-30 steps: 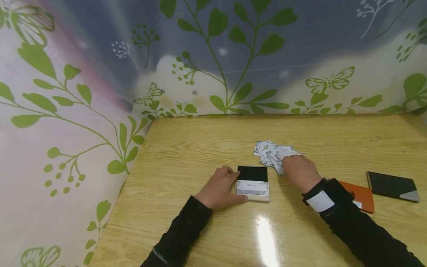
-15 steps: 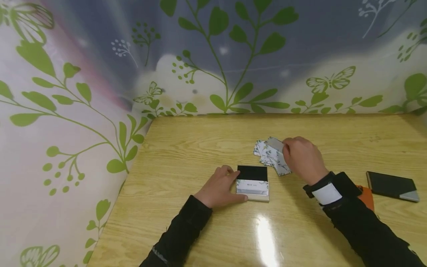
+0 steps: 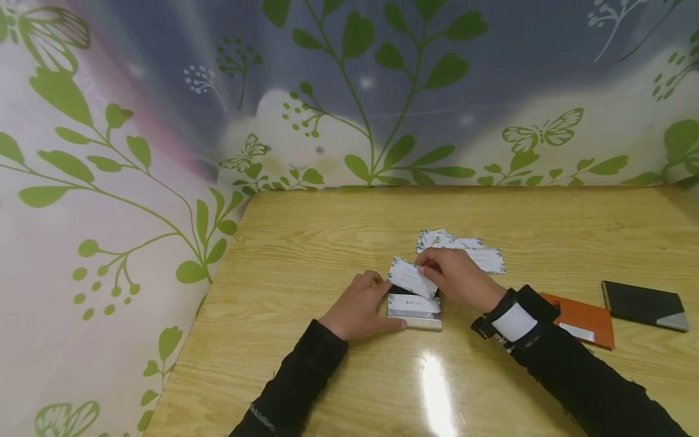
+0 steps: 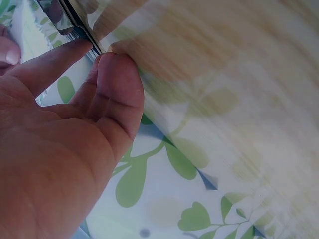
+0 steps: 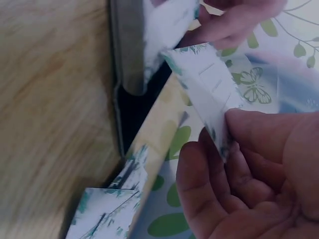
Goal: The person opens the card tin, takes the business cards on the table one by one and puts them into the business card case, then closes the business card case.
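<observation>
Below the middle of the head view lies an open business card case (image 3: 415, 325), silver with a black inside, a white card in its near part. My left hand (image 3: 356, 308) holds its left side, the thumb along the near corner and fingers against the edge. Between thumb and fingers, my right hand (image 3: 463, 280) pinches a white card with a green leaf border (image 3: 411, 277), tilted over the case's black part. In the right wrist view that card (image 5: 207, 82) stands apart from the case's metal edge (image 5: 130, 55). Behind the right hand lies a loose pile of similar cards (image 3: 488, 260).
An orange card holder (image 3: 592, 321) with a silver plate lies right of the right forearm. Beside it is a black case with a silver corner (image 3: 639, 303). The wooden table (image 3: 306, 237) meets a leaf-printed cloth (image 3: 338, 139) at the back and left.
My right hand first turned up a card at the pile, then brought a card left and nearer, over the case. The left hand and the case have stayed in place.
</observation>
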Demonstrator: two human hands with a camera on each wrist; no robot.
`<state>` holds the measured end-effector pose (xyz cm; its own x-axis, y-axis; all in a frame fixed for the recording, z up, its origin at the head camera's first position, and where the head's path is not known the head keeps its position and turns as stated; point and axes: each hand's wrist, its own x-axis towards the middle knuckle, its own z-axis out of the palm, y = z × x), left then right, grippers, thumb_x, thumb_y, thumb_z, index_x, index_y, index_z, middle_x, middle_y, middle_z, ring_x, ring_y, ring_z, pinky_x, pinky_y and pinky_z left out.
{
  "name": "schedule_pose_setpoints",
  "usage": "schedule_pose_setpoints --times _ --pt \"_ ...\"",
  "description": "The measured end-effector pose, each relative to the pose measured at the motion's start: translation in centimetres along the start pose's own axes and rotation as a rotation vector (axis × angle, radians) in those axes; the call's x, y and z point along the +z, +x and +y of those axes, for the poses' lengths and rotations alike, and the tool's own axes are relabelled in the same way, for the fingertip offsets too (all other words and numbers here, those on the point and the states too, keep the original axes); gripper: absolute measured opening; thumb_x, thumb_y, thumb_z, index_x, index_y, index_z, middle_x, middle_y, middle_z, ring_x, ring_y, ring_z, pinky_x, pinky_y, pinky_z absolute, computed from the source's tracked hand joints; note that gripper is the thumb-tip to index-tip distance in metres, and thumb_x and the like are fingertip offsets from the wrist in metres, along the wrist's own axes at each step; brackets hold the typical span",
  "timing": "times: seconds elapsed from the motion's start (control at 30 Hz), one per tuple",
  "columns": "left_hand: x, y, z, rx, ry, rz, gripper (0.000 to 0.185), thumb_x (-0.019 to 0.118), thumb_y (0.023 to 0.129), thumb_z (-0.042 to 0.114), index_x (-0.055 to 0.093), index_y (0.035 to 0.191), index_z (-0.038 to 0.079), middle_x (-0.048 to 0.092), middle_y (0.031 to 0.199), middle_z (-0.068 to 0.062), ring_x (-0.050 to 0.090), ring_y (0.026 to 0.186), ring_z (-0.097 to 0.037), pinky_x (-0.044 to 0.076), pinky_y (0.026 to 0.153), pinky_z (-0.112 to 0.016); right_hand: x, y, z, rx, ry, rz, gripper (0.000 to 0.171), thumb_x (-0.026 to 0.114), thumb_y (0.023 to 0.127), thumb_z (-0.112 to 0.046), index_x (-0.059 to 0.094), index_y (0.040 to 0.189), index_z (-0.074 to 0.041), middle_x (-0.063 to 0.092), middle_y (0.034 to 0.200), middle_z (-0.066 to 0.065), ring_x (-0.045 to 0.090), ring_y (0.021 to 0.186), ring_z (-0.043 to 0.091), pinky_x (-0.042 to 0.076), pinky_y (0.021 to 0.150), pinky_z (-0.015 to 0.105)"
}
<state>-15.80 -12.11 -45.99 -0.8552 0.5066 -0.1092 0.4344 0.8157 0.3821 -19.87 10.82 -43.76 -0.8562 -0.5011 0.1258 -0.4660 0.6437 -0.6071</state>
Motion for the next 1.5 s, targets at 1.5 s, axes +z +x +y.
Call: schedule_pose_setpoints --times 1.5 --pt "-0.2 -0.1 0.2 0.007 -0.013 -0.018 0.085 0.064 0.081 0.059 0.043 0.143 0.005 0.042 0.128 -0.009 0.040 0.113 -0.022 0.038 0.096 -0.033 1.9 -1.5 0.1 -0.125 -0.120 -0.164 0.012 0.065 0.091 -0.014 0.073 0.099 -0.010 0.067 0.093 -0.003 0.060 0.086 0.012 0.049 0.076 0.034"
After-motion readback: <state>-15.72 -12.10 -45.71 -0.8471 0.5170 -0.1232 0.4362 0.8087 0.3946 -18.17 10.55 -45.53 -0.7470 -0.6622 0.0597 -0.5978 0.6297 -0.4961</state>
